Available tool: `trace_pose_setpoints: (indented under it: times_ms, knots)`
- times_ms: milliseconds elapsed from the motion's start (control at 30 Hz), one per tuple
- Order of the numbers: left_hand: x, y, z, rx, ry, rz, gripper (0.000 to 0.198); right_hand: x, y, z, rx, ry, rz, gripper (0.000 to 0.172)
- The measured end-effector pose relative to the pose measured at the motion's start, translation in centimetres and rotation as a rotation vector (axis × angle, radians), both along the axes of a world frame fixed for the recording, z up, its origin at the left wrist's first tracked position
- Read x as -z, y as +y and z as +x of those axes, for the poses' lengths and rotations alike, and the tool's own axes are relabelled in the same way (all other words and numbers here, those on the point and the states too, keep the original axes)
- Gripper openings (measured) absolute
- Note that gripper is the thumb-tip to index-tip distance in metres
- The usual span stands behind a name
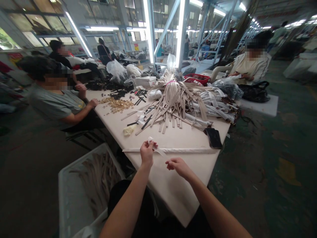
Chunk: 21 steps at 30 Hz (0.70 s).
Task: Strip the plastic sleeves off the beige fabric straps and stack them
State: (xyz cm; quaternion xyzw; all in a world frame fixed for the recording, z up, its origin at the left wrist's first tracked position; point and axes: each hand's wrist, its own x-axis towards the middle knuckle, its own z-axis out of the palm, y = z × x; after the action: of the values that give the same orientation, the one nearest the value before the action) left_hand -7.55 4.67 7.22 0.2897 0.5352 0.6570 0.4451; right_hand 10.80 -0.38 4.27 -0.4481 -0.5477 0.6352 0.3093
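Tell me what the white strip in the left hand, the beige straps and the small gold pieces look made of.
White strip: perhaps paper or tape; thin and flat, too small to be sure.
Beige straps: possibly leather or imitation leather; smooth, flat, drooping in soft curves.
Small gold pieces: probably metal, or metal-coated plastic; shiny, with bright glints.

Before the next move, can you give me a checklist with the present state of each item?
1. Left hand pinching the white strip: ok.
2. Right hand gripping the white strip's lower end: cannot tell; its fingers are close by.
3. Long pale piece lying across the table: ok.
4. Phone apart from both hands: ok.
5. Heap of beige strips apart from both hands: ok.
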Motion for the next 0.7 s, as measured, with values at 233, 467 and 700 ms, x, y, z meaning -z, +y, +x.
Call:
trace_pose_setpoints:
  times_ms: [233, 467, 700]
  knots:
    - [1.2, -2.4, 2.4, 0.131, 0.078, -0.020, 0.027, -2.0, 0.5, -3.4, 0.265, -0.140, 0.200, 0.034]
    - [2.2, -2.3, 0.4, 0.098, 0.021, -0.062, 0.031, -0.7, 0.1, -2.5, 0.099, -0.070, 0.077, 0.032]
    - [2.3, -0.2, -5.4, -0.075, -0.079, -0.078, 0.031, 0.2, -0.7, 1.9, -0.134, -0.027, -0.121, 0.038]
